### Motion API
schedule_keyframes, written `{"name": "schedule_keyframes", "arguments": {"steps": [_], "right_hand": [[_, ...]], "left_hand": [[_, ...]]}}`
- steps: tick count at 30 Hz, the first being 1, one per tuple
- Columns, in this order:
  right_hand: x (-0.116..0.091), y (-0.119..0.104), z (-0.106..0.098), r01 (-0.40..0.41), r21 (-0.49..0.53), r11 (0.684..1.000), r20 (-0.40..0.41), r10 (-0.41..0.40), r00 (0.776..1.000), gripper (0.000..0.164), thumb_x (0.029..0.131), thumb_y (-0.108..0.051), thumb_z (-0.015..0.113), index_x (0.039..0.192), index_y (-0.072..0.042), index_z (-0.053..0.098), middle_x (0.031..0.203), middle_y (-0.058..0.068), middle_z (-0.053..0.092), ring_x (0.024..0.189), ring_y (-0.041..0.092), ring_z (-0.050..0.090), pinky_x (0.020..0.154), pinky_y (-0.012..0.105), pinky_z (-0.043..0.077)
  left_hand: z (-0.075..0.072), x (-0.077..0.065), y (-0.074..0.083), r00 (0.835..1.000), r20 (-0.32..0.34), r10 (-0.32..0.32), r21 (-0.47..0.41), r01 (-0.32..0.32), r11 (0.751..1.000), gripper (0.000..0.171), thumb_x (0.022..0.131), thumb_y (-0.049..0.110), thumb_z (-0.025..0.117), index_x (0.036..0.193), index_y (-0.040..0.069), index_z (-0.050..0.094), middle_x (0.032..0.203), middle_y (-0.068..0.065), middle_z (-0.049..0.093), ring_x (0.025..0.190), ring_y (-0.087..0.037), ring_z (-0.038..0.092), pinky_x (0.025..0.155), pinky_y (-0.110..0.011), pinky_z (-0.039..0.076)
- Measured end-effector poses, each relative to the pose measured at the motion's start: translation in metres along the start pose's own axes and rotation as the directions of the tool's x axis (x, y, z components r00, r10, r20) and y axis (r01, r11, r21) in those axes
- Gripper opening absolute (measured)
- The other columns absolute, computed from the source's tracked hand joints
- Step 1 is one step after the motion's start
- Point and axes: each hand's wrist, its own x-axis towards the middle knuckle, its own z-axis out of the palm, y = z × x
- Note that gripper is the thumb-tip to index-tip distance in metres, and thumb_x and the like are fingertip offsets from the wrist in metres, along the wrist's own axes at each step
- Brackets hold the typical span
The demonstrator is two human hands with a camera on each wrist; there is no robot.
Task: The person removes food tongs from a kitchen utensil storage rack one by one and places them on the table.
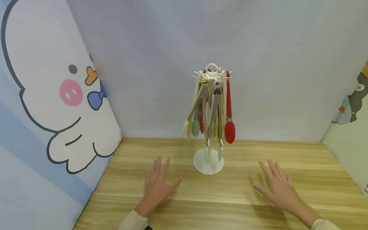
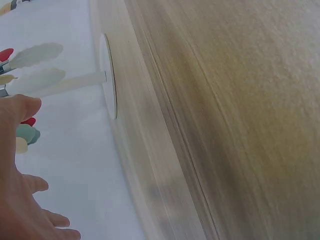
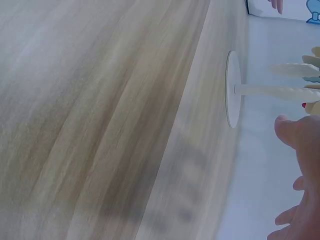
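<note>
a white rack (image 1: 209,168) hung with tongs (image 1: 218,102) stands upright ahead, between a person's left hand (image 1: 157,190) (the nearer one) and right hand (image 1: 280,191), both empty, fingers spread.

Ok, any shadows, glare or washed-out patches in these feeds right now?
Head: soft shadows on the tabletop around the right hand; left wrist: the white stand looks washed out against the pale backdrop; right wrist: blurry-edged shadows on the tabletop, pale sheen at upper left.
</note>
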Motion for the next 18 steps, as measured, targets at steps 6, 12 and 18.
{"name": "schedule_keyframes", "arguments": {"steps": [6, 12, 18], "right_hand": [[0.002, -0.005, -0.005, 0.011, 0.028, 1.000, -0.057, -0.010, 0.998, 0.087, 0.081, -0.042, 0.072, 0.149, -0.012, 0.026, 0.142, 0.032, 0.032, 0.124, 0.055, 0.032, 0.081, 0.076, 0.027], [0.008, -0.012, -0.015, 0.001, 0.155, 0.988, -0.123, 0.018, 0.992, 0.086, 0.077, -0.033, 0.078, 0.144, -0.004, 0.034, 0.137, 0.031, 0.039, 0.118, 0.053, 0.039, 0.083, 0.071, 0.033], [0.009, -0.020, -0.023, -0.031, 0.278, 0.960, -0.130, 0.069, 0.989, 0.081, 0.078, -0.029, 0.078, 0.142, -0.002, 0.038, 0.135, 0.026, 0.042, 0.120, 0.049, 0.040, 0.088, 0.065, 0.035]], "left_hand": [[0.002, 0.001, -0.002, 0.996, -0.077, 0.041, -0.058, -0.046, 0.997, 0.082, 0.082, 0.054, 0.065, 0.145, 0.010, 0.035, 0.150, -0.025, 0.023, 0.134, -0.047, 0.026, 0.093, -0.070, 0.028], [0.002, 0.005, -0.003, 0.988, -0.144, 0.049, -0.170, -0.074, 0.983, 0.079, 0.080, 0.044, 0.071, 0.142, 0.008, 0.038, 0.145, -0.026, 0.031, 0.128, -0.048, 0.033, 0.091, -0.070, 0.032], [-0.006, 0.008, -0.001, 0.991, -0.137, 0.005, -0.356, -0.054, 0.933, 0.073, 0.082, 0.037, 0.072, 0.140, 0.007, 0.041, 0.144, -0.023, 0.035, 0.130, -0.042, 0.032, 0.098, -0.063, 0.031]]}}
